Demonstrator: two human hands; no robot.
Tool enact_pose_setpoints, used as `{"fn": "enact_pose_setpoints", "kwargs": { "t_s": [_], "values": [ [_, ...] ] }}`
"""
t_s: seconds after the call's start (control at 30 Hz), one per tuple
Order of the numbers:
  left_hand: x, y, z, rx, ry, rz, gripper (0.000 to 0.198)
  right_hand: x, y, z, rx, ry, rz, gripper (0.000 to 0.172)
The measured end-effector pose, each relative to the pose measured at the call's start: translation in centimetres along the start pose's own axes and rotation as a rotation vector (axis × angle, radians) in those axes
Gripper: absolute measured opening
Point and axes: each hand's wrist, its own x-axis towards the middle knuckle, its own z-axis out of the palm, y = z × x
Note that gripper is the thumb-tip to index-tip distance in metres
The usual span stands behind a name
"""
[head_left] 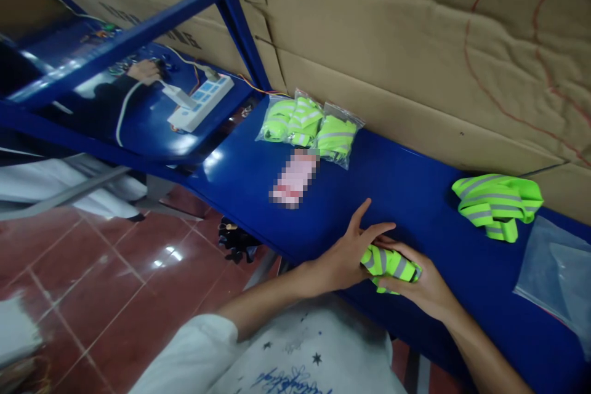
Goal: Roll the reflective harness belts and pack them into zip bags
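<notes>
A rolled neon-yellow reflective band with grey stripes sits between both my hands at the near edge of the blue table. My right hand wraps around it from below. My left hand presses on its left end, thumb and forefinger partly stretched out. Another loose neon band lies unrolled to the right, near the cardboard wall.
Three clear bags of folded neon bands lie at the back of the table, with a blurred pink item in front of them. Empty clear plastic bags lie far right. A white power strip sits on the left table, beside another person's hand.
</notes>
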Motion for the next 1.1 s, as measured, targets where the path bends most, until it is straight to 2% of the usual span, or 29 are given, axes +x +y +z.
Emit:
{"fn": "enact_pose_setpoints", "kwargs": {
  "t_s": [0.13,0.2,0.27,0.37,0.43,0.57,0.67,0.73,0.83,0.97,1.03,1.1],
  "values": [
    [0.1,0.8,0.5,0.064,0.016,-0.117,0.092,-0.1,-0.2,0.0,-0.045,0.069,0.054,0.036],
    [0.3,1.3,0.7,0.069,0.028,-0.129,0.09,-0.1,-0.2,-0.5,-0.029,0.096,0.071,0.032],
    [0.6,1.9,0.7,0.01,0.03,-0.125,0.09,-0.2,-0.2,-1.1,0.015,0.123,0.089,0.033],
    [0.9,2.7,0.4,-0.214,0.031,-0.152,0.094,-0.3,-0.7,-2.0,0.123,0.159,0.11,0.036],
    [1.0,2.9,0.2,-0.336,0.026,-0.216,0.087,-0.4,-1.1,-2.2,0.212,0.195,0.108,0.038],
    [1.1,2.7,0.7,-0.33,0.025,-0.39,0.057,0.0,-1.5,-1.9,0.288,0.333,0.083,0.048],
    [1.0,2.5,1.7,-0.311,0.071,-0.442,0.063,0.1,-1.1,-0.8,0.216,0.413,0.031,0.049],
    [0.9,2.4,2.2,-0.317,0.128,-0.439,0.06,-0.1,-0.8,-0.1,0.156,0.46,-0.025,0.045],
    [0.9,2.0,2.6,-0.313,0.225,-0.398,0.047,-0.3,-0.5,0.3,0.16,0.427,-0.077,0.047],
    [0.9,1.3,2.4,-0.313,0.293,-0.329,0.045,-0.1,-1.0,0.0,0.261,0.267,-0.078,0.07],
    [0.8,1.0,1.9,-0.31,0.276,-0.308,0.053,0.1,-1.1,0.2,0.26,0.205,-0.024,0.068],
    [0.9,1.0,1.2,-0.267,0.168,-0.324,0.069,0.2,-1.0,0.7,0.241,0.19,0.042,0.057]
  ]
}}
